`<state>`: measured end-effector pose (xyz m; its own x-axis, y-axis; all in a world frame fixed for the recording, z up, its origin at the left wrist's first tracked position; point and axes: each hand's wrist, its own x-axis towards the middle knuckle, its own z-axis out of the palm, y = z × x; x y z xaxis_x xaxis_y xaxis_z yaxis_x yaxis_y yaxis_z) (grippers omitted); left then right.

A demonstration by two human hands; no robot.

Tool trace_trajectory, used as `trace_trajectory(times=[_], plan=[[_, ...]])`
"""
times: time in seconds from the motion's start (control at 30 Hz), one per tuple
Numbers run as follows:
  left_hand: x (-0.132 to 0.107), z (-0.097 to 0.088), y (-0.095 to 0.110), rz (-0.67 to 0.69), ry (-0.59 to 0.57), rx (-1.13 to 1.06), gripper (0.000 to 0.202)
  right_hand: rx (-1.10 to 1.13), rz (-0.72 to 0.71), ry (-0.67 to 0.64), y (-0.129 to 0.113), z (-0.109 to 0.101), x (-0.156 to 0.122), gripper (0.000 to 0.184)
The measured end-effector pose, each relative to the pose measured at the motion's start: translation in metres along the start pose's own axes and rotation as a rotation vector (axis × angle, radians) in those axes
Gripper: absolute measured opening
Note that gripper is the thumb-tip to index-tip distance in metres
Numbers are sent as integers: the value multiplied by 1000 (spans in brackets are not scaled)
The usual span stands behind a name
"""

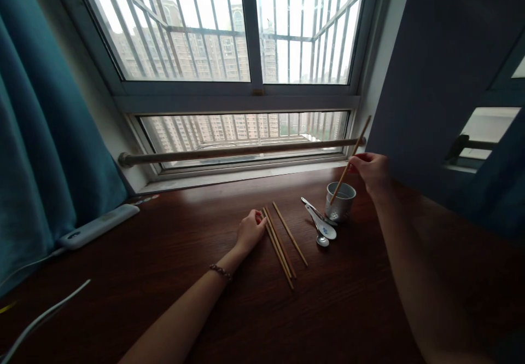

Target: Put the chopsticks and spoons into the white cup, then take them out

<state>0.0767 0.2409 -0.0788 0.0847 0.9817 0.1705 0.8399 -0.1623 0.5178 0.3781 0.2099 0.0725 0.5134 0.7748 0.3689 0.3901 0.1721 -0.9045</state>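
Observation:
My right hand (371, 169) pinches a wooden chopstick (356, 144) near its middle. The chopstick leans, its lower end inside the mouth of a grey holder cup (339, 211) with small holes in its side. On the table, my left hand (251, 229) has its fingers closed at the upper ends of a loose bunch of chopsticks (281, 246). Just right of that bunch lies a single chopstick (290, 235). Beside the cup, a white ceramic spoon (326, 229) overlaps a metal spoon (322, 240), and another metal utensil (314, 207) lies behind them.
A dark reddish wooden table (184, 232) runs up to the window sill. Along the window goes a horizontal rail (246, 151). At the left are a white power strip (100, 226), a white cable (51, 315) and a blue curtain (45, 112). A dark wall (435, 79) stands at the right.

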Motion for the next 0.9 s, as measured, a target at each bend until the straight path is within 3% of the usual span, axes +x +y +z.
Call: trace_trajectory(times=[0.1, 0.2, 0.3, 0.6, 0.9], plan=[[2, 0, 0, -32, -8, 31, 32, -10, -56, 227, 10, -29, 20, 23], [4, -3, 2, -79, -38, 80, 33, -53, -63, 262, 25, -38, 29, 23], [5, -6, 6, -109, -91, 142, 32, -102, -28, 164, 39, -35, 33, 19], [15, -8, 19, -191, -232, 268, 35, -10, 81, -346, 69, -36, 35, 9], [33, -10, 13, -226, -359, 226, 29, 71, 30, -477, 82, -51, 40, 25]])
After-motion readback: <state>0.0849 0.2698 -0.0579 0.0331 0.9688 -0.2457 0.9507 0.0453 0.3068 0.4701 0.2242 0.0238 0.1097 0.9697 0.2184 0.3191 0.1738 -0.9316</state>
